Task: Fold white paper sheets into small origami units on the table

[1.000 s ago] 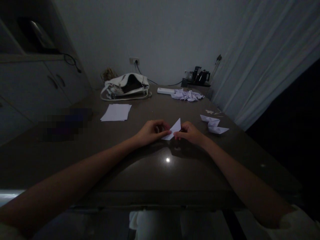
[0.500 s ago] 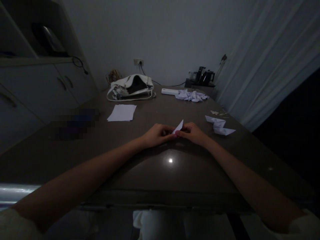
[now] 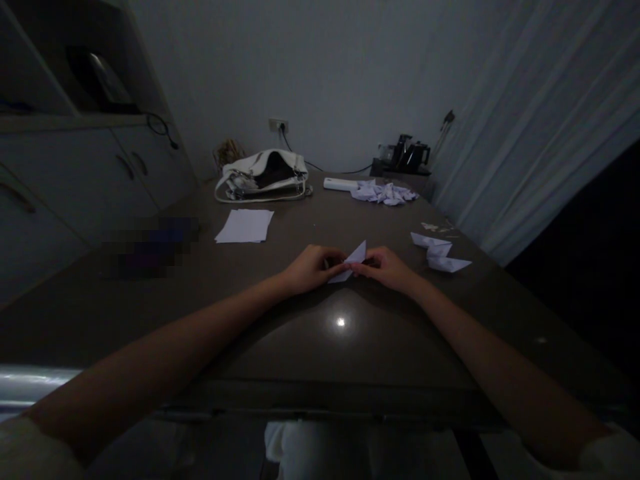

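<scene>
Between my two hands is a small folded piece of white paper [image 3: 357,254], one pointed end up and another pointing down to the lower left. My left hand [image 3: 314,268] pinches it from the left, thumb and fingers closed on its edge. From the right, my right hand [image 3: 385,267] grips the same paper, its thumb near the middle. Several folded paper pieces [image 3: 439,251] lie on the table to the right of my hands. A stack of white paper sheets [image 3: 245,226] rests farther off to the left.
On the brown table [image 3: 300,347], a white handbag [image 3: 265,177] stands near the wall. A heap of folded papers [image 3: 385,193] lies beside a white box-like object [image 3: 340,184]. Paper scraps [image 3: 437,229] are near the right edge. A black kettle [image 3: 415,155] stands in the far corner.
The folded paper has turned in my fingers, and its lower-left point now shows below my left thumb. Both hands have stayed in nearly the same place.
</scene>
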{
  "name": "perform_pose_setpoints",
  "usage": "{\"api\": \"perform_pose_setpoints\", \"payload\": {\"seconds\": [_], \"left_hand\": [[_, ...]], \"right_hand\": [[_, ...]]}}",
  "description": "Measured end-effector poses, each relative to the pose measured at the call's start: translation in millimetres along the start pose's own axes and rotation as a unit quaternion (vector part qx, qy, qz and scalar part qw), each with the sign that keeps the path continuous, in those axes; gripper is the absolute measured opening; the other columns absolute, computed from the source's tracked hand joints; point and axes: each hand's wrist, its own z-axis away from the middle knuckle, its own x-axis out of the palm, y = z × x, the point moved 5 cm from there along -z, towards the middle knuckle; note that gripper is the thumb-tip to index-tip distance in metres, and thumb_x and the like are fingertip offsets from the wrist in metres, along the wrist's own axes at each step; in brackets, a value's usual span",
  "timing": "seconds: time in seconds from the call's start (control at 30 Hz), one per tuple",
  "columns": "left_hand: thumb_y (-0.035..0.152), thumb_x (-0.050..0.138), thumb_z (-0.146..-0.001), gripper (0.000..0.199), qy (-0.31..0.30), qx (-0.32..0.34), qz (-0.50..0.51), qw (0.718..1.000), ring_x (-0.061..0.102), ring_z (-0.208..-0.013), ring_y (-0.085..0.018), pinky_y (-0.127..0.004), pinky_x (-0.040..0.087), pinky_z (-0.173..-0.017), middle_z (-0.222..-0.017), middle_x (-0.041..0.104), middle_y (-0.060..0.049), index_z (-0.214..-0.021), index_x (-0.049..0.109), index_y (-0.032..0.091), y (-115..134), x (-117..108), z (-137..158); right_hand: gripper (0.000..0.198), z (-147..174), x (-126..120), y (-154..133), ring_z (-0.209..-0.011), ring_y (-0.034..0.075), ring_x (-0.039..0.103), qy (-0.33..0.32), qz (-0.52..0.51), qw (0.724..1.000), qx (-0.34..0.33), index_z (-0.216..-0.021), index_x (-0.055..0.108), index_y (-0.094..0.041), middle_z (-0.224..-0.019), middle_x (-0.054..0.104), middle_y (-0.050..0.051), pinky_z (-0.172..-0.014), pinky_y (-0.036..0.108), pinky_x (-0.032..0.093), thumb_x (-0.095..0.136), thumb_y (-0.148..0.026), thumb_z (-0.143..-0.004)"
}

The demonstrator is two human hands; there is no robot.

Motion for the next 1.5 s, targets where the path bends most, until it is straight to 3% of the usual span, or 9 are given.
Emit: {"api": "perform_pose_setpoints", "payload": {"seconds": [0.17,0.37,0.57,0.83,1.1,1.3,1.5], "left_hand": [[0.042,0.057,-0.085,0.032,0.015,-0.012,0.015,1.000,0.053,-0.062,-0.013,-0.023,0.039,-0.058,-0.069,0.060,-0.002,-0.082,0.065,0.011,-2,0,-1],[0.047,0.058,-0.082,0.036,0.008,-0.023,0.067,0.997,0.054,-0.065,-0.014,-0.024,0.040,-0.060,-0.069,0.059,-0.001,-0.078,0.062,0.012,-5,2,-3],[0.046,0.058,-0.082,0.034,0.023,-0.050,0.123,0.991,0.049,-0.061,-0.012,-0.022,0.036,-0.055,-0.066,0.055,0.001,-0.076,0.060,0.013,-6,2,-3],[0.052,0.062,-0.076,0.040,-0.007,-0.084,0.215,0.973,0.044,-0.052,-0.008,-0.021,0.033,-0.050,-0.058,0.050,0.003,-0.066,0.053,0.014,-10,9,-5],[0.051,0.062,-0.077,0.037,0.033,-0.095,0.244,0.965,0.046,-0.054,-0.009,-0.021,0.033,-0.051,-0.062,0.052,0.003,-0.077,0.060,0.014,-12,3,-4],[0.041,0.067,-0.079,0.031,0.025,-0.077,0.244,0.966,0.057,-0.064,-0.010,-0.023,0.043,-0.060,-0.080,0.068,-0.004,-0.089,0.065,0.012,-7,3,-5],[0.043,0.074,-0.072,0.036,0.028,-0.067,0.233,0.970,0.064,-0.075,-0.015,-0.028,0.049,-0.070,-0.081,0.069,-0.005,-0.087,0.064,0.012,-10,6,-6]], "right_hand": [[0.045,-1,-2,1,-0.054,0.010,0.050,0.006,-0.003,1.000,0.009,-0.065,0.064,-0.014,-0.059,0.059,0.000,-0.055,0.024,0.038,0.064,-0.057,-0.078],[0.044,0,-1,-1,-0.052,0.009,0.046,-0.006,-0.042,0.999,0.023,-0.067,0.065,-0.014,-0.061,0.060,0.000,-0.051,0.022,0.035,0.064,-0.057,-0.077],[0.035,2,3,-2,-0.061,0.012,0.057,-0.018,-0.083,0.996,0.034,-0.072,0.067,-0.014,-0.069,0.066,0.002,-0.058,0.024,0.043,0.078,-0.048,-0.066],[0.035,6,2,-4,-0.072,0.015,0.062,-0.040,-0.090,0.995,0.024,-0.075,0.067,-0.014,-0.078,0.068,0.004,-0.066,0.027,0.049,0.077,-0.046,-0.068],[0.032,1,-1,-1,-0.055,0.008,0.050,0.001,-0.098,0.995,0.027,-0.072,0.063,-0.015,-0.064,0.059,-0.002,-0.054,0.021,0.039,0.071,-0.045,-0.074],[0.037,-1,-7,8,-0.055,0.008,0.051,0.058,-0.142,0.987,0.054,-0.083,0.067,-0.015,-0.073,0.066,0.001,-0.049,0.020,0.037,0.080,-0.044,-0.063],[0.038,-2,-4,10,-0.049,0.007,0.047,0.046,-0.148,0.986,0.063,-0.082,0.069,-0.014,-0.065,0.062,-0.002,-0.046,0.020,0.035,0.081,-0.043,-0.062]]}}
